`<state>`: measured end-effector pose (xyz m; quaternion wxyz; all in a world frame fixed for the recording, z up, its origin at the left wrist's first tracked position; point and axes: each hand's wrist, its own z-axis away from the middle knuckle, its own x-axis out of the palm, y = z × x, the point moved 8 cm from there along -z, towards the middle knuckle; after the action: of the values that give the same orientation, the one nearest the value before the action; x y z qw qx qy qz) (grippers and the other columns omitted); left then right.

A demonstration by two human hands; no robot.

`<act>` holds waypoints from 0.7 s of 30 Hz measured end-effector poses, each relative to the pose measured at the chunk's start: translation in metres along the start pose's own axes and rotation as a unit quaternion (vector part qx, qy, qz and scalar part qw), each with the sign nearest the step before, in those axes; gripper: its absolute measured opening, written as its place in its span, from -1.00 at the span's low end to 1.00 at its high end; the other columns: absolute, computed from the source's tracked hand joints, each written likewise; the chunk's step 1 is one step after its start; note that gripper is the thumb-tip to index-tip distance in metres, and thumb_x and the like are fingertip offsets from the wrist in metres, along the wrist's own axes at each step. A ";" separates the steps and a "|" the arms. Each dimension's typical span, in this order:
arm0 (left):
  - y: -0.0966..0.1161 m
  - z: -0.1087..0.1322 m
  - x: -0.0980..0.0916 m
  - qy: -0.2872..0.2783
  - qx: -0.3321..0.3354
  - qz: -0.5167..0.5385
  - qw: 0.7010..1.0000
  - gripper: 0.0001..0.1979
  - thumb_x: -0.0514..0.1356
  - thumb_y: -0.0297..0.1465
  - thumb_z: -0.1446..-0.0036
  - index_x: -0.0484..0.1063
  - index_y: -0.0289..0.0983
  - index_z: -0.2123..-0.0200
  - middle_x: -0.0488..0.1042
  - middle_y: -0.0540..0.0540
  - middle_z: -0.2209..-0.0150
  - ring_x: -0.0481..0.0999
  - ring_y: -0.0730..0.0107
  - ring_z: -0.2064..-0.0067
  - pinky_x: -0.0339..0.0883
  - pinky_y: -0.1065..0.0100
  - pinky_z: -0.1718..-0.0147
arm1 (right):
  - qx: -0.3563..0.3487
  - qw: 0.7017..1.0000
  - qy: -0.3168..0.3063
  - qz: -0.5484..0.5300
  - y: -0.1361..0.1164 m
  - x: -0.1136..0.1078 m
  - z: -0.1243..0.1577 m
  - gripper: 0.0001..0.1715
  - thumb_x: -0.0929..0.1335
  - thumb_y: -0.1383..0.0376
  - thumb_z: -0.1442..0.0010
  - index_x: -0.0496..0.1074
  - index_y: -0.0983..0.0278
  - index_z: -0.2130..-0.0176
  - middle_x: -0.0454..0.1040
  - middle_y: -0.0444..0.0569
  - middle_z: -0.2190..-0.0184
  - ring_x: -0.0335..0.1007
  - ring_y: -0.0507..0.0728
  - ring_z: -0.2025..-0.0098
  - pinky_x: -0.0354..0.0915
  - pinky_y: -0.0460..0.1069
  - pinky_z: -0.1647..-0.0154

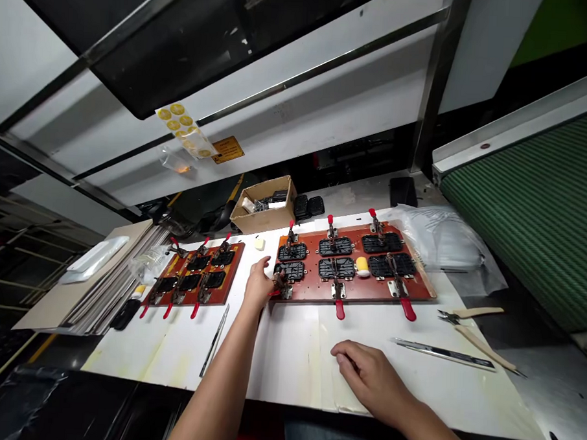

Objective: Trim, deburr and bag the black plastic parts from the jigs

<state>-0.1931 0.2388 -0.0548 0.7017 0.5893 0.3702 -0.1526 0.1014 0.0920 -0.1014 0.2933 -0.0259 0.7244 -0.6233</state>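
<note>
My left hand (260,285) is at the near left corner of a reddish-brown fixture board (310,291), its fingers closed on a toggle clamp (282,281) with a red handle mostly covered by the hand. Beside that clamp lies a ribbed black plastic part (295,271), one of several set in two rows on the board. Other red-handled clamps, such as the near middle one (339,306), stand along both long edges. My right hand (371,382) is over the white table surface in front of the board, fingers curled, with nothing visible in them.
A second, similar fixture board (233,269) lies left. A cardboard box (267,215) stands behind. Utility knives (443,354) (214,340) and cutting pliers (481,312) lie on the table. A yellow-and-white roller-like piece (362,267) sits on the board. Plastic bags (443,236) are at right.
</note>
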 end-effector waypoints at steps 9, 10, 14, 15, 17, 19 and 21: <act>-0.026 0.096 0.025 -0.149 -0.072 0.084 0.983 -0.35 0.12 0.29 -0.17 0.24 -0.17 0.56 0.24 0.07 0.63 0.14 0.48 0.67 0.00 0.39 0.66 | 0.006 1.000 -0.001 -0.006 -0.001 0.003 0.003 -0.69 0.19 0.22 -0.50 0.49 0.18 0.06 0.61 -0.07 0.22 0.56 0.13 0.22 0.42 0.03 0.14; -0.030 0.102 0.030 -0.147 -0.076 0.091 0.982 -0.35 0.11 0.29 -0.17 0.24 -0.17 0.56 0.24 0.07 0.64 0.15 0.48 0.66 0.01 0.39 0.65 | 0.011 1.000 -0.004 -0.002 -0.002 0.002 0.003 -0.69 0.18 0.22 -0.51 0.48 0.18 0.05 0.60 -0.08 0.24 0.55 0.12 0.23 0.42 0.02 0.15; -0.035 0.107 0.038 -0.112 -0.072 0.102 0.986 -0.38 0.14 0.26 -0.17 0.30 -0.16 0.56 0.28 0.05 0.64 0.22 0.41 0.62 0.05 0.37 0.60 | 0.023 0.989 0.009 0.143 -0.016 -0.021 -0.018 -0.75 0.20 0.22 -0.50 0.39 0.21 -0.04 0.58 -0.04 0.21 0.56 0.11 0.23 0.45 -0.02 0.18; -0.034 0.107 0.037 -0.104 -0.066 0.100 0.987 -0.39 0.13 0.25 -0.19 0.31 -0.16 0.55 0.30 0.04 0.64 0.24 0.39 0.60 0.07 0.36 0.58 | 0.019 0.973 -0.002 0.230 -0.023 -0.026 -0.029 -0.77 0.24 0.22 -0.48 0.38 0.22 -0.05 0.59 0.00 0.14 0.58 0.14 0.19 0.45 -0.01 0.18; -0.032 0.108 0.035 -0.091 -0.052 0.093 0.990 -0.39 0.08 0.23 -0.23 0.31 -0.16 0.54 0.32 0.03 0.63 0.28 0.35 0.57 0.10 0.35 0.55 | 0.010 0.917 -0.047 0.395 -0.035 -0.030 -0.054 -0.78 0.33 0.25 -0.41 0.42 0.27 -0.01 0.61 0.10 0.08 0.62 0.24 0.11 0.45 0.03 0.20; -0.031 0.109 0.033 -0.081 -0.038 0.083 0.993 -0.39 0.02 0.22 -0.27 0.30 -0.16 0.54 0.33 0.03 0.63 0.30 0.33 0.55 0.13 0.34 0.51 | 0.003 0.871 -0.095 0.482 -0.044 -0.029 -0.076 -0.80 0.38 0.36 -0.31 0.48 0.33 0.05 0.65 0.18 0.15 0.64 0.30 0.15 0.41 0.02 0.27; -0.032 0.111 0.032 -0.071 -0.028 0.074 0.994 -0.39 -0.01 0.20 -0.30 0.28 -0.15 0.54 0.33 0.04 0.63 0.31 0.32 0.53 0.15 0.34 0.48 | -0.016 0.852 -0.123 0.509 -0.057 -0.027 -0.092 -0.81 0.38 0.47 -0.23 0.53 0.37 0.13 0.66 0.20 0.28 0.65 0.28 0.24 0.36 -0.01 0.33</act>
<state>-0.1549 0.1336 -0.0966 0.7516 0.5832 0.2786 -0.1316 0.0629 0.1716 -0.0341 0.6557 0.2652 0.6041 -0.3671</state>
